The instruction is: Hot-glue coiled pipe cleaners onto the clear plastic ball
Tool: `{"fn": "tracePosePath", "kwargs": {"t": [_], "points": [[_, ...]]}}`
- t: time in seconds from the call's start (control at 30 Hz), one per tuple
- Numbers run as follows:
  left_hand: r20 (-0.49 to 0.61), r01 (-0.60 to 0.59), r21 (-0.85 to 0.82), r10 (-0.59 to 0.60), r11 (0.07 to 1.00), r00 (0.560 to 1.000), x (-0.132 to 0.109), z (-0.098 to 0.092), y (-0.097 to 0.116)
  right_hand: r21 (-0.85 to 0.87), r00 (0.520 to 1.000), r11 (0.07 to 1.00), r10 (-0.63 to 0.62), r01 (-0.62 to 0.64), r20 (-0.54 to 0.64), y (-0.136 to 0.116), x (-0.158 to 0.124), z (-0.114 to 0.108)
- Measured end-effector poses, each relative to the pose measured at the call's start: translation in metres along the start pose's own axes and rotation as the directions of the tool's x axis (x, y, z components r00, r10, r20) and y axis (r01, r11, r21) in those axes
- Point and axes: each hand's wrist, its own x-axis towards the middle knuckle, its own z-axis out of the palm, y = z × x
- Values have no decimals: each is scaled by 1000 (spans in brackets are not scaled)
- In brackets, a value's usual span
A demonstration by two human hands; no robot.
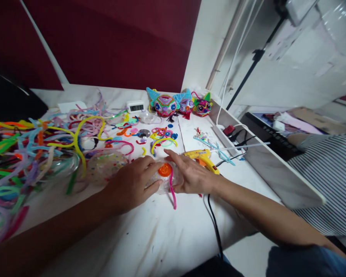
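Note:
A clear plastic piece (pixel 161 187), rounded in shape, lies on the white tabletop between my hands. On top of it is an orange coiled disc (pixel 165 169), and a pink pipe cleaner (pixel 172 188) runs from the disc down towards me. My left hand (pixel 134 181) grips the piece from the left, fingertips at the edge of the disc. From the right, my right hand (pixel 194 175) holds the same piece between thumb and fingers, with the index finger stretched along its far side. Beyond my right hand lies a yellow glue gun (pixel 202 156) with a glue stick in its back.
Tangled pipe cleaners (pixel 31 150) cover the left side. Decorated animal heads (pixel 165 105) stand at the back beside a small digital clock (pixel 135 106). Loose buttons and coils (pixel 164 134) are scattered mid-table. A power strip (pixel 223 134) and a raised board (pixel 265 161) border the right.

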Motion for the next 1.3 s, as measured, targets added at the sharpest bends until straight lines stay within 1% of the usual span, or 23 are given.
{"fn": "tracePosePath", "kwargs": {"t": [0.13,0.23,0.33,0.43,0.53,0.63,0.7,0.8,0.87,0.97,1.0,1.07,1.2,1.3], "points": [[18,36,2,-36,999,999,0,0,2,-5,990,991,133,-133,-54,-7,-5,9],[10,46,2,-46,999,999,0,1,2,14,985,989,148,-148,-88,-8,-5,13],[2,41,11,-41,999,999,-3,2,1,42,990,993,117,-114,-74,-6,-4,12],[-18,43,42,-43,998,999,-7,3,1,65,995,994,92,-90,-30,-4,-2,6],[-25,54,61,-52,997,998,-10,0,1,78,999,996,36,-37,16,-1,1,-1],[26,75,31,-76,997,997,-8,-8,-2,73,998,997,-39,35,45,5,6,-5],[93,101,-27,-98,995,991,-5,-14,-7,78,995,994,-84,79,60,9,11,-6],[150,145,-95,-130,985,980,0,-21,-14,93,985,986,-146,138,93,15,17,-9],[152,164,-113,-146,980,977,2,-23,-17,105,977,980,-179,167,115,17,21,-11],[121,182,-143,-165,973,979,3,-23,-19,129,966,973,-210,192,149,19,25,-15],[110,176,-161,-160,971,981,2,-23,-20,138,962,971,-218,197,162,19,27,-16],[96,129,-200,-111,971,989,2,-21,-23,158,953,964,-241,213,185,21,32,-16],[66,-34,-250,52,968,996,0,-15,-35,213,914,929,-345,302,212,27,45,-15],[81,-91,-273,117,958,990,-1,-12,-43,213,905,929,-350,302,243,30,54,-16]]}}
